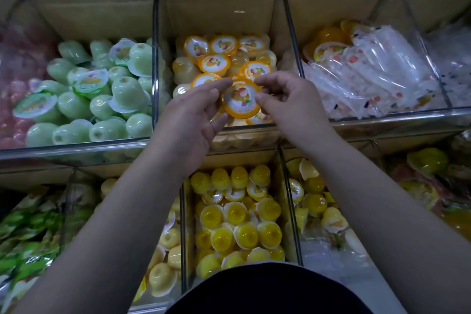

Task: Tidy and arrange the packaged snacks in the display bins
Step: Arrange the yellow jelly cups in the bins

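Two bare forearms reach out side by side over the shelves, and both hands meet at one orange-rimmed jelly cup (241, 100), held just above the other orange-lidded cups (224, 46) in the middle bin (216, 15) of the upper row. The left hand (196, 112) comes in from the lower left, palm turned inward, its fingers (225, 82) fairly long and laid along the top left of the lid while the thumb closes on the lower edge, so the rim is pinched between them. The right hand (290, 99) sits opposite, knuckles up and fingers curled in tight, thumb and forefinger nipping the right edge of the same lid. That lid faces up toward us, printed fruit showing, tilted slightly. To the left, pale green cups (84, 89) are heaped in the neighbouring bin; to the right lie clear plastic packets (377, 71). Below the arms, yellow cups (239, 211) fill the lower bin, mostly bottoms up, and a dark shirt (267, 288) shows at the bottom edge.
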Motion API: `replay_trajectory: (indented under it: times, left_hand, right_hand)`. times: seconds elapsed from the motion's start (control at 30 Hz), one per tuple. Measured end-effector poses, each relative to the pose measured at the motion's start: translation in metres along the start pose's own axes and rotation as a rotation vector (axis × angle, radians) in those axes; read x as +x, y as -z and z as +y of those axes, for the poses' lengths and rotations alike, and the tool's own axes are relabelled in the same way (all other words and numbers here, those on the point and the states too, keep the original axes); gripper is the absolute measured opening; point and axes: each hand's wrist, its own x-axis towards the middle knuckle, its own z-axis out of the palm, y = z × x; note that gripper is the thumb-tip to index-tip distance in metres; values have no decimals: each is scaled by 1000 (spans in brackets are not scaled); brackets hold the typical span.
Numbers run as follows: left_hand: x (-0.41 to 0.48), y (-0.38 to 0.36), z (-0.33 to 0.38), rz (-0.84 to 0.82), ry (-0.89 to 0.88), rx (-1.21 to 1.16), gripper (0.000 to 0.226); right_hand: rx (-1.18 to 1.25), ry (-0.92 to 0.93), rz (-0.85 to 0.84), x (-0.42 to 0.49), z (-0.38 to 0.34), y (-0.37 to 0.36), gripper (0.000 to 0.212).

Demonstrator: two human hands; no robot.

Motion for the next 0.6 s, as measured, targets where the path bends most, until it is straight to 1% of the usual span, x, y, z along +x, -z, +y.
replay_trajectory:
  times: [0.13, 0.23, 0.37, 0.47, 0.6]
  left_hand:
    - [15, 3, -4, -4, 77, 30, 33]
    - [22, 6, -8, 5, 131, 13, 33]
    - [27, 4, -4, 1, 175, -21, 35]
    - [30, -1, -2, 12, 205, 23, 32]
    - [36, -3, -1, 28, 228, 79, 30]
  right_hand:
    - [-139, 44, -2, 6, 8, -4, 19]
    - [-300, 68, -62, 11, 10, -6, 24]
    - [-455, 48, -138, 18, 12, -11, 22]
    - [-479, 29, -121, 20, 12, -14, 22]
    - [-426, -18, -98, 23, 13, -13, 22]
